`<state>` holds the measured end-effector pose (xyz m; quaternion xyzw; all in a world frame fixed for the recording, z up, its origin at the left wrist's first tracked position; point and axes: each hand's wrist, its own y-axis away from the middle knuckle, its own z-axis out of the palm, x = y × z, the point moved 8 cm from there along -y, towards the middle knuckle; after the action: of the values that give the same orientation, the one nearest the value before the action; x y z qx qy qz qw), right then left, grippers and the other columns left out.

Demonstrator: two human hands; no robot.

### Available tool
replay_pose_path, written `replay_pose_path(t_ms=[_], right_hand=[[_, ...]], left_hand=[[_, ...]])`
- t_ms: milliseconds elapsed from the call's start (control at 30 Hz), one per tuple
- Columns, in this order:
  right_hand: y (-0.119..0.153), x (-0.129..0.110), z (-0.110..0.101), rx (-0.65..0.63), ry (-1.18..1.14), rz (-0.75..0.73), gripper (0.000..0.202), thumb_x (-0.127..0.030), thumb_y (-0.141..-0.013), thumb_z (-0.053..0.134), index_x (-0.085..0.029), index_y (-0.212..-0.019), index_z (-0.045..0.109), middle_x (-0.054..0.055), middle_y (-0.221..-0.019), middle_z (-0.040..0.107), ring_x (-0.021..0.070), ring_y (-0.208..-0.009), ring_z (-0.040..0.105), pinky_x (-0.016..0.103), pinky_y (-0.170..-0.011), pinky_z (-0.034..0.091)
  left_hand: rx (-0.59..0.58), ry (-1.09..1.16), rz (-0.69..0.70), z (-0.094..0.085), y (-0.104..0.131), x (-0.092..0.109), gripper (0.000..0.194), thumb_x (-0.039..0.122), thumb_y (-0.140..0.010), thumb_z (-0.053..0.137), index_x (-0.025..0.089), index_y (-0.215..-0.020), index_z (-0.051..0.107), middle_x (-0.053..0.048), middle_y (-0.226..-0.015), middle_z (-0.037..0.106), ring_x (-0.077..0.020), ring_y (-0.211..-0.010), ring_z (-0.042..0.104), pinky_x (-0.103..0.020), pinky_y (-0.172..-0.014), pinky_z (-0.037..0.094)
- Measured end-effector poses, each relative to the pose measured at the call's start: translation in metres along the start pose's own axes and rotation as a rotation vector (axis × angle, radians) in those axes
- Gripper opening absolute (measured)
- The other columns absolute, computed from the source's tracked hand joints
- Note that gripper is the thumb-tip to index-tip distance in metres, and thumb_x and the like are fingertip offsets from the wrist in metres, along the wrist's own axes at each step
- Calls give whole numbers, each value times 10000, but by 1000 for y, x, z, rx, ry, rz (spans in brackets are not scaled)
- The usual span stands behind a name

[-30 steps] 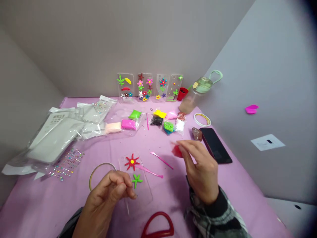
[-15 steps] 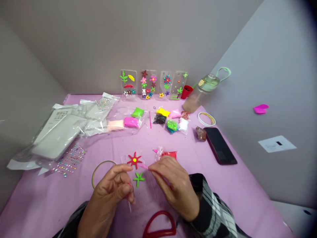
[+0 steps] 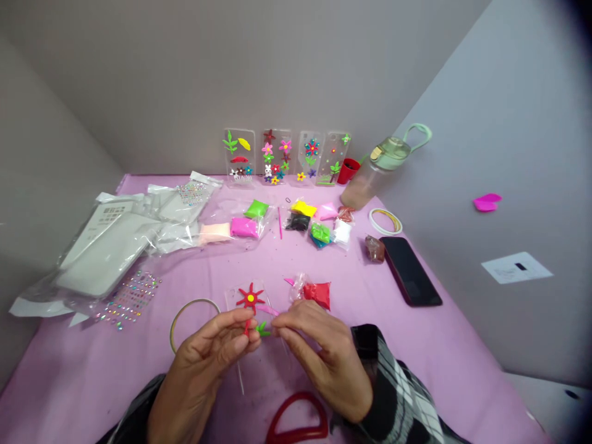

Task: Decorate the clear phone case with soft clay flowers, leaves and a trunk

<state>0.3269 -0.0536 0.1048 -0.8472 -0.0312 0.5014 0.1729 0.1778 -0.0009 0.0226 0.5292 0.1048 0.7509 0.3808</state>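
Between the thumb and fingers of my left hand [image 3: 208, 357] is a small strip of red clay [image 3: 246, 326]. My right hand [image 3: 326, 354] pinches a thin pink modelling tool [image 3: 267, 309], its flat tip pointing left above the red clay. Beneath both hands lies a clear phone case [image 3: 266, 373]. It carries a red clay flower [image 3: 251, 298] with a yellow centre and, lower down, a green clay piece [image 3: 263, 330] partly hidden by my left fingers. An opened packet of red clay [image 3: 318, 295] rests just beyond my right hand.
Decorated phone cases [image 3: 276, 157] lean on the back wall beside a red cup [image 3: 348, 171] and a bottle [image 3: 370, 176]. Clay packets [image 3: 303, 208] lie mid-table. Bagged cases [image 3: 108, 246] are left, a phone [image 3: 411, 271] right. A red handle [image 3: 300, 396] sits at the front.
My left hand has turned and its fingers have risen slightly, so the red clay strip now shows upright. The two hands are nearer each other, covering part of the green piece.
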Motion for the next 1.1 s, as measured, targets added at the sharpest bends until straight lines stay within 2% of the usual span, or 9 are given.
replay_pose_path(t_ms=[100, 200, 400, 500, 633, 767, 933, 1100], right_hand=[[0, 0, 0, 8, -9, -4, 140, -99, -953, 566, -147, -1011, 684, 48, -837, 673, 161, -802, 597, 305, -757, 457], [1, 1, 1, 7, -9, -3, 135, -100, -951, 569, -148, -999, 686, 43, -821, 666, 159, -788, 592, 303, -746, 455], [1, 2, 0, 12, -23, 0, 137, -108, -958, 561, -154, -1012, 678, 43, -830, 675, 160, -792, 594, 306, -759, 457], [1, 0, 0, 14, -16, -3, 136, -108, -958, 558, -151, -1001, 680, 43, -823, 676, 161, -789, 594, 308, -760, 457], [1, -1, -1, 18, -12, -6, 133, -103, -953, 564, -146, -998, 682, 45, -820, 677, 162, -784, 596, 308, -749, 459], [0, 0, -2, 15, -15, 0, 132, -98, -948, 571, -139, -999, 686, 50, -831, 675, 163, -798, 599, 306, -755, 461], [1, 2, -1, 19, -18, 3, 135, -91, -945, 574, -137, -1005, 685, 49, -828, 670, 159, -787, 593, 302, -749, 457], [0, 1, -1, 12, -16, 8, 136, -92, -948, 568, -144, -994, 686, 47, -828, 671, 161, -792, 596, 306, -759, 456]], left_hand=[[13, -45, 67, 0, 0, 6, 308, 373, -603, 923, 206, -808, 764, 11, -703, 728, -123, -685, 678, -159, -680, 539], [8, -83, 136, 1, 0, 13, 295, 401, -608, 912, 195, -725, 737, 29, -649, 680, -110, -621, 635, -158, -619, 517], [-93, -130, 140, 8, 4, 12, 326, 486, -810, 738, 196, -689, 650, 35, -595, 601, -115, -566, 561, -186, -563, 492], [-101, -114, 148, 10, 6, 12, 360, 496, -873, 660, 202, -670, 617, 38, -595, 589, -118, -542, 552, -203, -548, 503], [-58, -119, 151, 5, 3, 12, 271, 471, -792, 767, 210, -762, 698, 35, -652, 651, -109, -611, 609, -167, -608, 525], [-5, -111, 121, -2, 0, 7, 277, 441, -693, 857, 217, -828, 764, -1, -757, 740, -137, -734, 689, -172, -724, 561], [-40, -54, 75, -1, 2, 2, 259, 416, -760, 811, 239, -945, 776, -34, -907, 779, -189, -889, 721, -221, -831, 572], [-104, -49, 86, 6, 4, 8, 192, 404, -817, 749, 225, -887, 760, -36, -897, 768, -190, -853, 711, -224, -784, 573]])
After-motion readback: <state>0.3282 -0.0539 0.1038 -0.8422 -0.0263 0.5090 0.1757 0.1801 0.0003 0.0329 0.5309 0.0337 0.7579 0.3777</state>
